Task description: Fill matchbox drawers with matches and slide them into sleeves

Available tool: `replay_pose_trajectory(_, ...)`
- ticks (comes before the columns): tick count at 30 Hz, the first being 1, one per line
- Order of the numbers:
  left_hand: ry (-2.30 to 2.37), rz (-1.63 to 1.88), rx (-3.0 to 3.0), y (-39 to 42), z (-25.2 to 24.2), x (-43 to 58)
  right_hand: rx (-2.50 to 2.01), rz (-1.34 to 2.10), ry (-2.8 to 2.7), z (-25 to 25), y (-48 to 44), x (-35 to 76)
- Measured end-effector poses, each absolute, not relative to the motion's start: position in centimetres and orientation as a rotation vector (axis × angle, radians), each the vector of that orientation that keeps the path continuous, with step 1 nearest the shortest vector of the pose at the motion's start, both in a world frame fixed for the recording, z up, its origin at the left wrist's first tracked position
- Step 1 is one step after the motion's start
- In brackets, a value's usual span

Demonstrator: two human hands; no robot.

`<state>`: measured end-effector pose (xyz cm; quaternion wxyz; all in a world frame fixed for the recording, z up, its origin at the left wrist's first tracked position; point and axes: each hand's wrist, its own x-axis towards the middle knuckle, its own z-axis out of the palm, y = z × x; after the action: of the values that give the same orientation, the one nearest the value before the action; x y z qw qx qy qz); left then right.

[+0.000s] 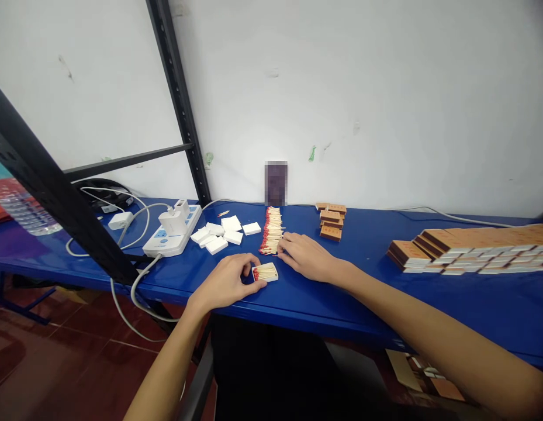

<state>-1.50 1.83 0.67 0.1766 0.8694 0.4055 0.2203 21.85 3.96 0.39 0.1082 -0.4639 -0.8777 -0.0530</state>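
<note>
On a blue table [367,292] lies a small white matchbox tray [266,272] filled with red-tipped matches. My left hand [225,282] rests beside it, thumb and fingers pinched on the tray's left end. My right hand [304,255] lies palm down just right of the tray, its fingertips curled at the near end of a long pile of loose matches [272,230]. Whether those fingers hold any matches is hidden. Several empty white trays [221,234] lie left of the pile.
A short stack of brown matchbox sleeves [331,221] stands behind my right hand. Rows of filled boxes [477,248] lie at the right. A white power strip [172,231] with cables sits left, by a black rack post [56,187] and a water bottle [21,210].
</note>
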Motion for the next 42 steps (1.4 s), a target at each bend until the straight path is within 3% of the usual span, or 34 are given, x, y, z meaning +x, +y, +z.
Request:
replay_pose_trajectory(11,1.101,0.652,2.485,1.8,0.6,-1.5,-0.997,0.196,-2.516,1.7,1.2,19.9)
replay_pose_trajectory(20,1.125,0.637,2.459,1.9,0.6,-1.5,-1.323,-0.105,-2.502,-0.2,4.3,21.5)
replay_pose_trajectory(29,1.114,0.642,2.450,1.9,0.6,-1.6,-1.330,-0.186,-2.554,0.3,4.0,21.2)
replay_pose_trajectory(36,1.097,0.676,2.471,1.7,0.7,-1.5,-1.026,0.111,-2.513,1.5,1.0,19.6)
replay_pose_trajectory(42,1.119,0.656,2.466,1.8,0.6,-1.5,-1.221,0.081,-2.398,0.7,2.5,20.5)
